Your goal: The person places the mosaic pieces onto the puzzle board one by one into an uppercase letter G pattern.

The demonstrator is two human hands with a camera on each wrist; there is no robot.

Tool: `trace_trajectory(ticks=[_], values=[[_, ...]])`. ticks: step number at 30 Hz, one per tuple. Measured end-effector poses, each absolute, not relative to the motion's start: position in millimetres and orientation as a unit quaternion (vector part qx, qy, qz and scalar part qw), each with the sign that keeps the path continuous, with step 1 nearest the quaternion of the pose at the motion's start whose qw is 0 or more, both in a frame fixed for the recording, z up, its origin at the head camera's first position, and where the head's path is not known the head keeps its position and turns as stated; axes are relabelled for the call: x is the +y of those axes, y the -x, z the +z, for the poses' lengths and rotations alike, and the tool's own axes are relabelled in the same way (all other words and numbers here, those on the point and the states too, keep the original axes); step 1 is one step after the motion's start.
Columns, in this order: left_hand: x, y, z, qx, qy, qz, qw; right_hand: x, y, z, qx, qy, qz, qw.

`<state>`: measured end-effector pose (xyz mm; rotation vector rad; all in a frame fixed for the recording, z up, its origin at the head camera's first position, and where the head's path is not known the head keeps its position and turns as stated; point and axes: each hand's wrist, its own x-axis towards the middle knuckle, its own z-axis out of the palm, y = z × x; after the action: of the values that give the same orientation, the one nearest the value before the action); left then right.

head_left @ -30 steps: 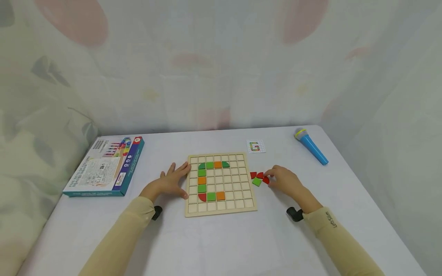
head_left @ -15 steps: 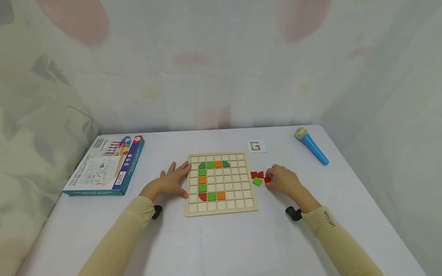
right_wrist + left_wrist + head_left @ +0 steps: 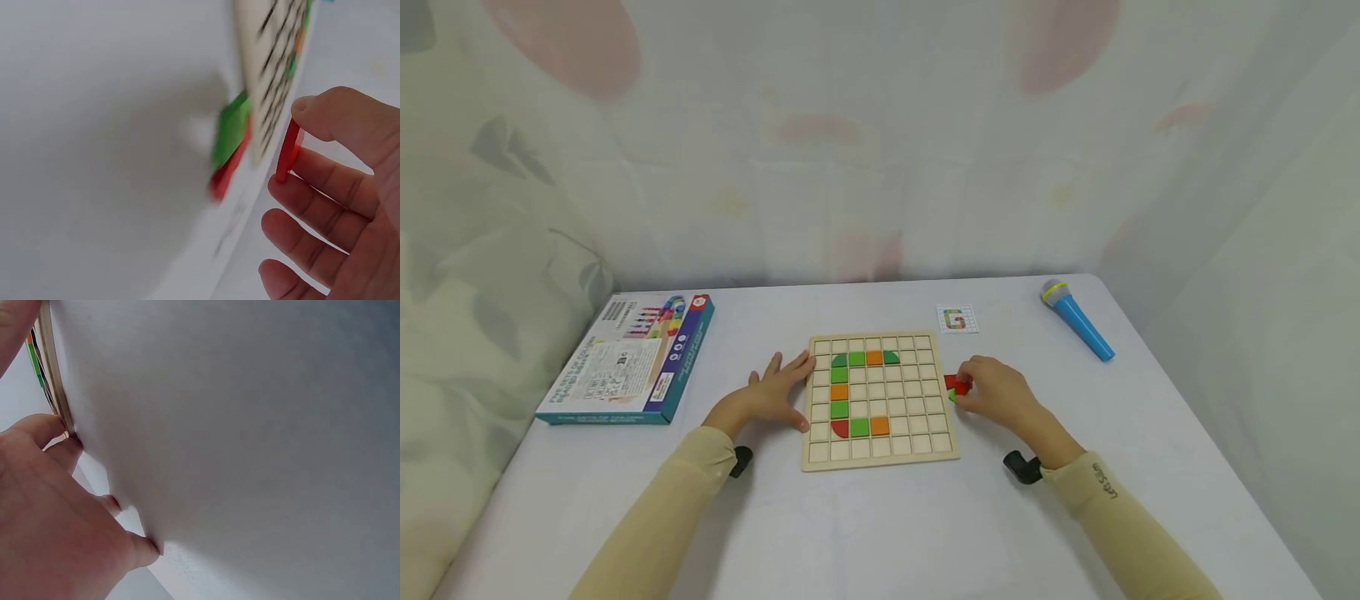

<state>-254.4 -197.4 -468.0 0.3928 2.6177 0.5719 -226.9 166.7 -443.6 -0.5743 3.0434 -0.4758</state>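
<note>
A wooden grid board (image 3: 910, 408) lies mid-table, with green, orange and red tiles set in its squares in a C-like shape. My left hand (image 3: 767, 396), fingers spread, touches the board's left edge; the left wrist view shows fingertips (image 3: 56, 425) at that edge. Just beyond the right edge, my right hand (image 3: 1000, 390) pinches a red tile (image 3: 287, 150) between thumb and fingers, lifted off the table. Below it, a light green tile (image 3: 231, 128) and red tile pieces (image 3: 230, 172) lie beside the board, partly covered by the hand in the head view.
A small pattern card (image 3: 957, 318) with a coloured G lies behind the board. At the back right is a blue toy microphone (image 3: 1078, 321). A flat printed box (image 3: 625, 358) sits on the left side of the table (image 3: 865, 533).
My right hand has picked up a red tile from the loose pieces and shifted left toward the board. My left hand has stayed at the board's edge.
</note>
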Motion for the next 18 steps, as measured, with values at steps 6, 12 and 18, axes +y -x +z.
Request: trace_trajectory(ticks=[6, 12, 18], values=[[-197, 255, -467, 0.943, -0.142, 0.208, 0.216, 127, 218, -446, 0.959, 0.245, -0.143, 0.000], [-199, 257, -471, 0.943, -0.144, 0.206, 0.217, 98, 211, -458, 0.949, 0.287, -0.128, 0.025], [-199, 258, -473, 0.945, -0.144, 0.203, 0.213, 87, 208, -460, 0.948, 0.300, -0.106, 0.025]])
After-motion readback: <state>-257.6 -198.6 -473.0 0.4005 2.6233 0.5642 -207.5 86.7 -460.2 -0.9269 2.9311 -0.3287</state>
